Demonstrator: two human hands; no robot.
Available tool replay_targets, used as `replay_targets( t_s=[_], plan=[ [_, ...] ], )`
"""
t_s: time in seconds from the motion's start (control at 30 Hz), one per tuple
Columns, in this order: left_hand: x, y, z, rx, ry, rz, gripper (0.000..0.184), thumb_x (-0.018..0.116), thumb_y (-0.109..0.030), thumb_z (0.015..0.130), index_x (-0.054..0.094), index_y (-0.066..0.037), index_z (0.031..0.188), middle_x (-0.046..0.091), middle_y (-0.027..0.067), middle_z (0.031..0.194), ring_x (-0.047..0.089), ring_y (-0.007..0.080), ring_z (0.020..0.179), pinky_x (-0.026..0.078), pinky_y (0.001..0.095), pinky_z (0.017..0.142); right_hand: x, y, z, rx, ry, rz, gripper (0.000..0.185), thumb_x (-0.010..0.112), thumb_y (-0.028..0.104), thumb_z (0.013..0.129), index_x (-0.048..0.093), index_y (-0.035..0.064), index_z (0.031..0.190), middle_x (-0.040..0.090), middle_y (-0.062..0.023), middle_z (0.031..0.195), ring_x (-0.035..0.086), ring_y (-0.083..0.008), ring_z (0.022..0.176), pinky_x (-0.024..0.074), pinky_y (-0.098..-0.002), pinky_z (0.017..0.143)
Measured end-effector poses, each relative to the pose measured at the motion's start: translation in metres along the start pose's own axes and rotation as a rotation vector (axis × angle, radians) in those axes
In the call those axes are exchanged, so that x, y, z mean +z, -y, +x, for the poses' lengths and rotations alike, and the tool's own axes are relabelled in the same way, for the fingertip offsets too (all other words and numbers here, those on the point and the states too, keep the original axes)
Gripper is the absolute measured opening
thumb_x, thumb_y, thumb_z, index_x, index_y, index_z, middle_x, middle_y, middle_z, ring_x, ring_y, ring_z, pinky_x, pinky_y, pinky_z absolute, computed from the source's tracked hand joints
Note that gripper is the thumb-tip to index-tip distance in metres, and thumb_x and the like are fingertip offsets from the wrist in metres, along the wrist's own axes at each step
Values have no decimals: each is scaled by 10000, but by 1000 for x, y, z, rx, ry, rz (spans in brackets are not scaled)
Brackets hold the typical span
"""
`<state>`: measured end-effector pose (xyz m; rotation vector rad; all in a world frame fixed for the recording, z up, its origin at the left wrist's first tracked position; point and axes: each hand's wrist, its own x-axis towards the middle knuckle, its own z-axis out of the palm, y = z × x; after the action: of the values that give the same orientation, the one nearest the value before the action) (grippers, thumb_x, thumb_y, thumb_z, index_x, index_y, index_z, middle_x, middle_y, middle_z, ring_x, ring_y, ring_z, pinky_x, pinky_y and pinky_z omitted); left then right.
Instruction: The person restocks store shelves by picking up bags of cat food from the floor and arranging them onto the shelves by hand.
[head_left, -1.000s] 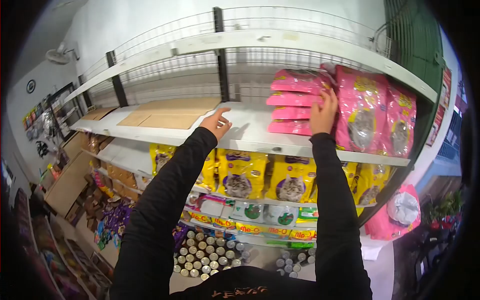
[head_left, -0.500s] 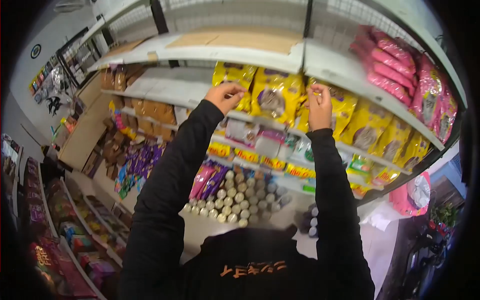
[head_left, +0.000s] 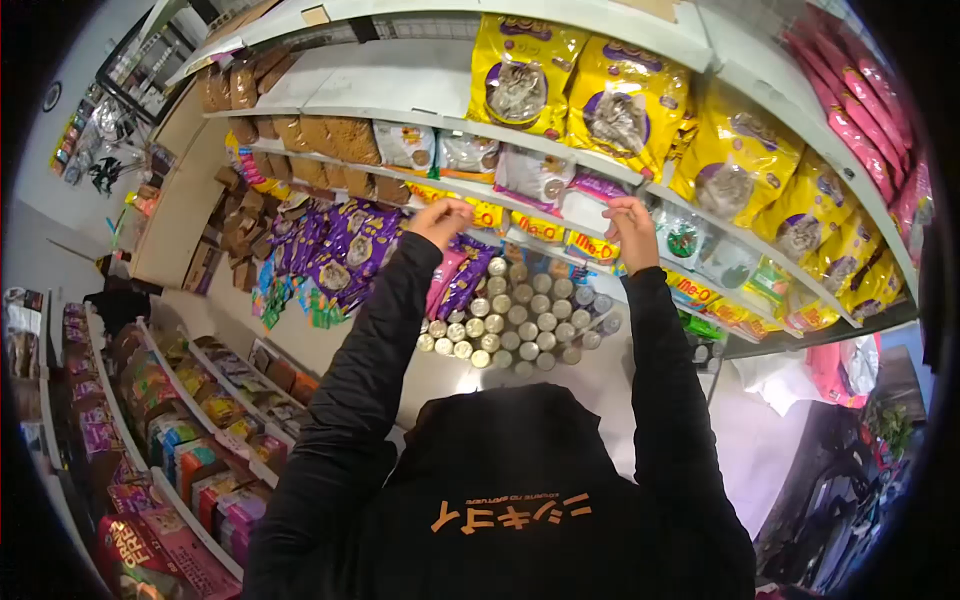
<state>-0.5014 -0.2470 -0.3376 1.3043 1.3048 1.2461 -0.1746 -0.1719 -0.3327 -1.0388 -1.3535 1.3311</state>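
Observation:
Both of my arms reach forward in black sleeves. My left hand (head_left: 443, 221) hovers in front of the lower shelf by a yellow Me-O pack (head_left: 483, 212), its fingers loosely bent and nothing seen in them. My right hand (head_left: 632, 234) is raised at about the same height, near a white object (head_left: 590, 212) on the shelf. Its fingers are curled but apart, and no item shows between them. Beyond the hands, large yellow bags with a cat picture (head_left: 617, 105) stand upright on the shelf above. Neither hand visibly touches any product.
Several cans (head_left: 525, 315) stand grouped on the floor below the shelf. Purple packs (head_left: 345, 245) lie piled to their left. Pink bags (head_left: 850, 95) are stacked at upper right. Another stocked rack (head_left: 190, 430) runs along the left. Brown packs (head_left: 335, 138) fill the shelf at upper left.
The view has tilted downward and the shelves appear higher. My hands now appear against the lower shelf instead of the yellow bags. Their fingers look a little looser.

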Motion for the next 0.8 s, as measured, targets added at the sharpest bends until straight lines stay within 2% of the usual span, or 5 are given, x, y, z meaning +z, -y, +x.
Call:
replay_targets(
  t_s=[0.3, 0.5, 0.6, 0.73, 0.8],
  plan=[
    [-35, 153, -46, -129, 126, 258, 130, 581, -121, 848, 608, -50, 954, 599, 2, 786, 556, 86, 685, 458, 232, 633, 84, -135, -28, 238, 43, 25, 146, 567, 107, 802, 537, 61, 937, 563, -30, 852, 537, -108, 673, 445, -240, 533],
    [-116, 256, -102, -509, 355, 193, 186, 644, -115, 795, 614, -77, 975, 593, 6, 732, 560, 93, 662, 462, 250, 583, 155, -199, -73, 334, 92, -87, 145, 506, 134, 857, 533, 58, 978, 596, -54, 825, 546, -116, 565, 448, -244, 496],
    [-165, 304, -110, -384, 389, 25, 203, 686, -114, 756, 591, -45, 922, 606, 50, 724, 568, 123, 697, 477, 286, 616, 205, -215, -87, 711, -32, -189, 185, 531, 187, 842, 532, 70, 986, 591, -67, 826, 563, -143, 559, 460, -272, 484],
    [-221, 313, -107, -533, 324, -92, 217, 686, -125, 740, 579, -52, 914, 598, 57, 729, 570, 140, 690, 480, 293, 609, 270, -254, -112, 920, 22, -142, 252, 548, 212, 819, 514, 82, 1033, 592, -80, 825, 581, -169, 569, 463, -297, 471],
    [-239, 314, -98, -759, 318, 354, 272, 647, -120, 757, 588, -90, 1021, 625, 71, 795, 603, 165, 700, 489, 297, 639, 299, -269, -120, 1056, 72, 5, 299, 546, 188, 805, 491, 83, 1080, 598, -82, 827, 594, -180, 587, 463, -296, 471]
  ],
)
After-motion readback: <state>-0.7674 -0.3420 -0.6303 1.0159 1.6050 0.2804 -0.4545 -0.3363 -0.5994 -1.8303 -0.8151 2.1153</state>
